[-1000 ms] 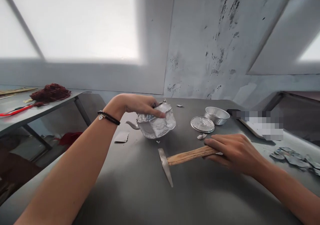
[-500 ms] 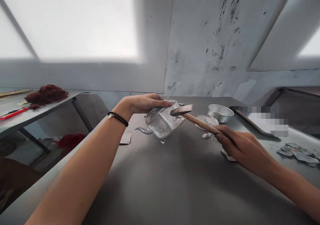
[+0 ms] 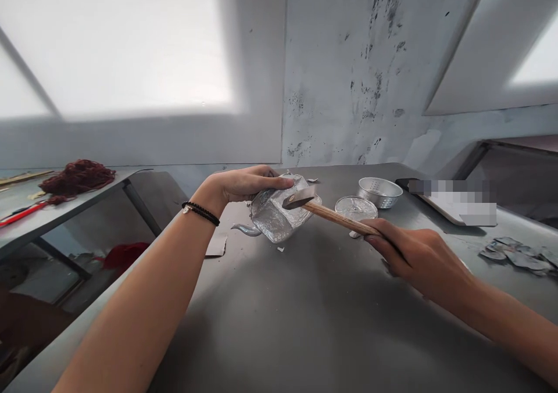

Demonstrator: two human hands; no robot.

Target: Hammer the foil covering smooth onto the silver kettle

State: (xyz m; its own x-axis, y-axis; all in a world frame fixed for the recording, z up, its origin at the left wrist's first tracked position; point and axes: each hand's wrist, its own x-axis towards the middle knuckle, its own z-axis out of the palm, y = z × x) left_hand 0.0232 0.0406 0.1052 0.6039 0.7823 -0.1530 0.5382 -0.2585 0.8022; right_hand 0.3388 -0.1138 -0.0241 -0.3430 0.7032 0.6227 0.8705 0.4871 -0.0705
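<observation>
A dented silver teapot (image 3: pixel 279 218) lies tilted on the grey metal table (image 3: pixel 314 323), its spout pointing left. My left hand (image 3: pixel 244 185) grips its top, fingers wrapped over it. My right hand (image 3: pixel 414 256) is closed round the wooden handle of a hammer (image 3: pixel 325 213). The hammer's metal head rests against the teapot's upper side.
A round metal lid (image 3: pixel 355 208) and a small perforated metal bowl (image 3: pixel 378 192) sit behind the hammer. Grey scraps (image 3: pixel 517 254) lie at the right, a card scrap (image 3: pixel 215 245) by the teapot. A side table at the left holds dark red yarn (image 3: pixel 78 177).
My right hand lifted the hammer off the table and swung its head onto the teapot. The left hand tilted the teapot while keeping hold of it.
</observation>
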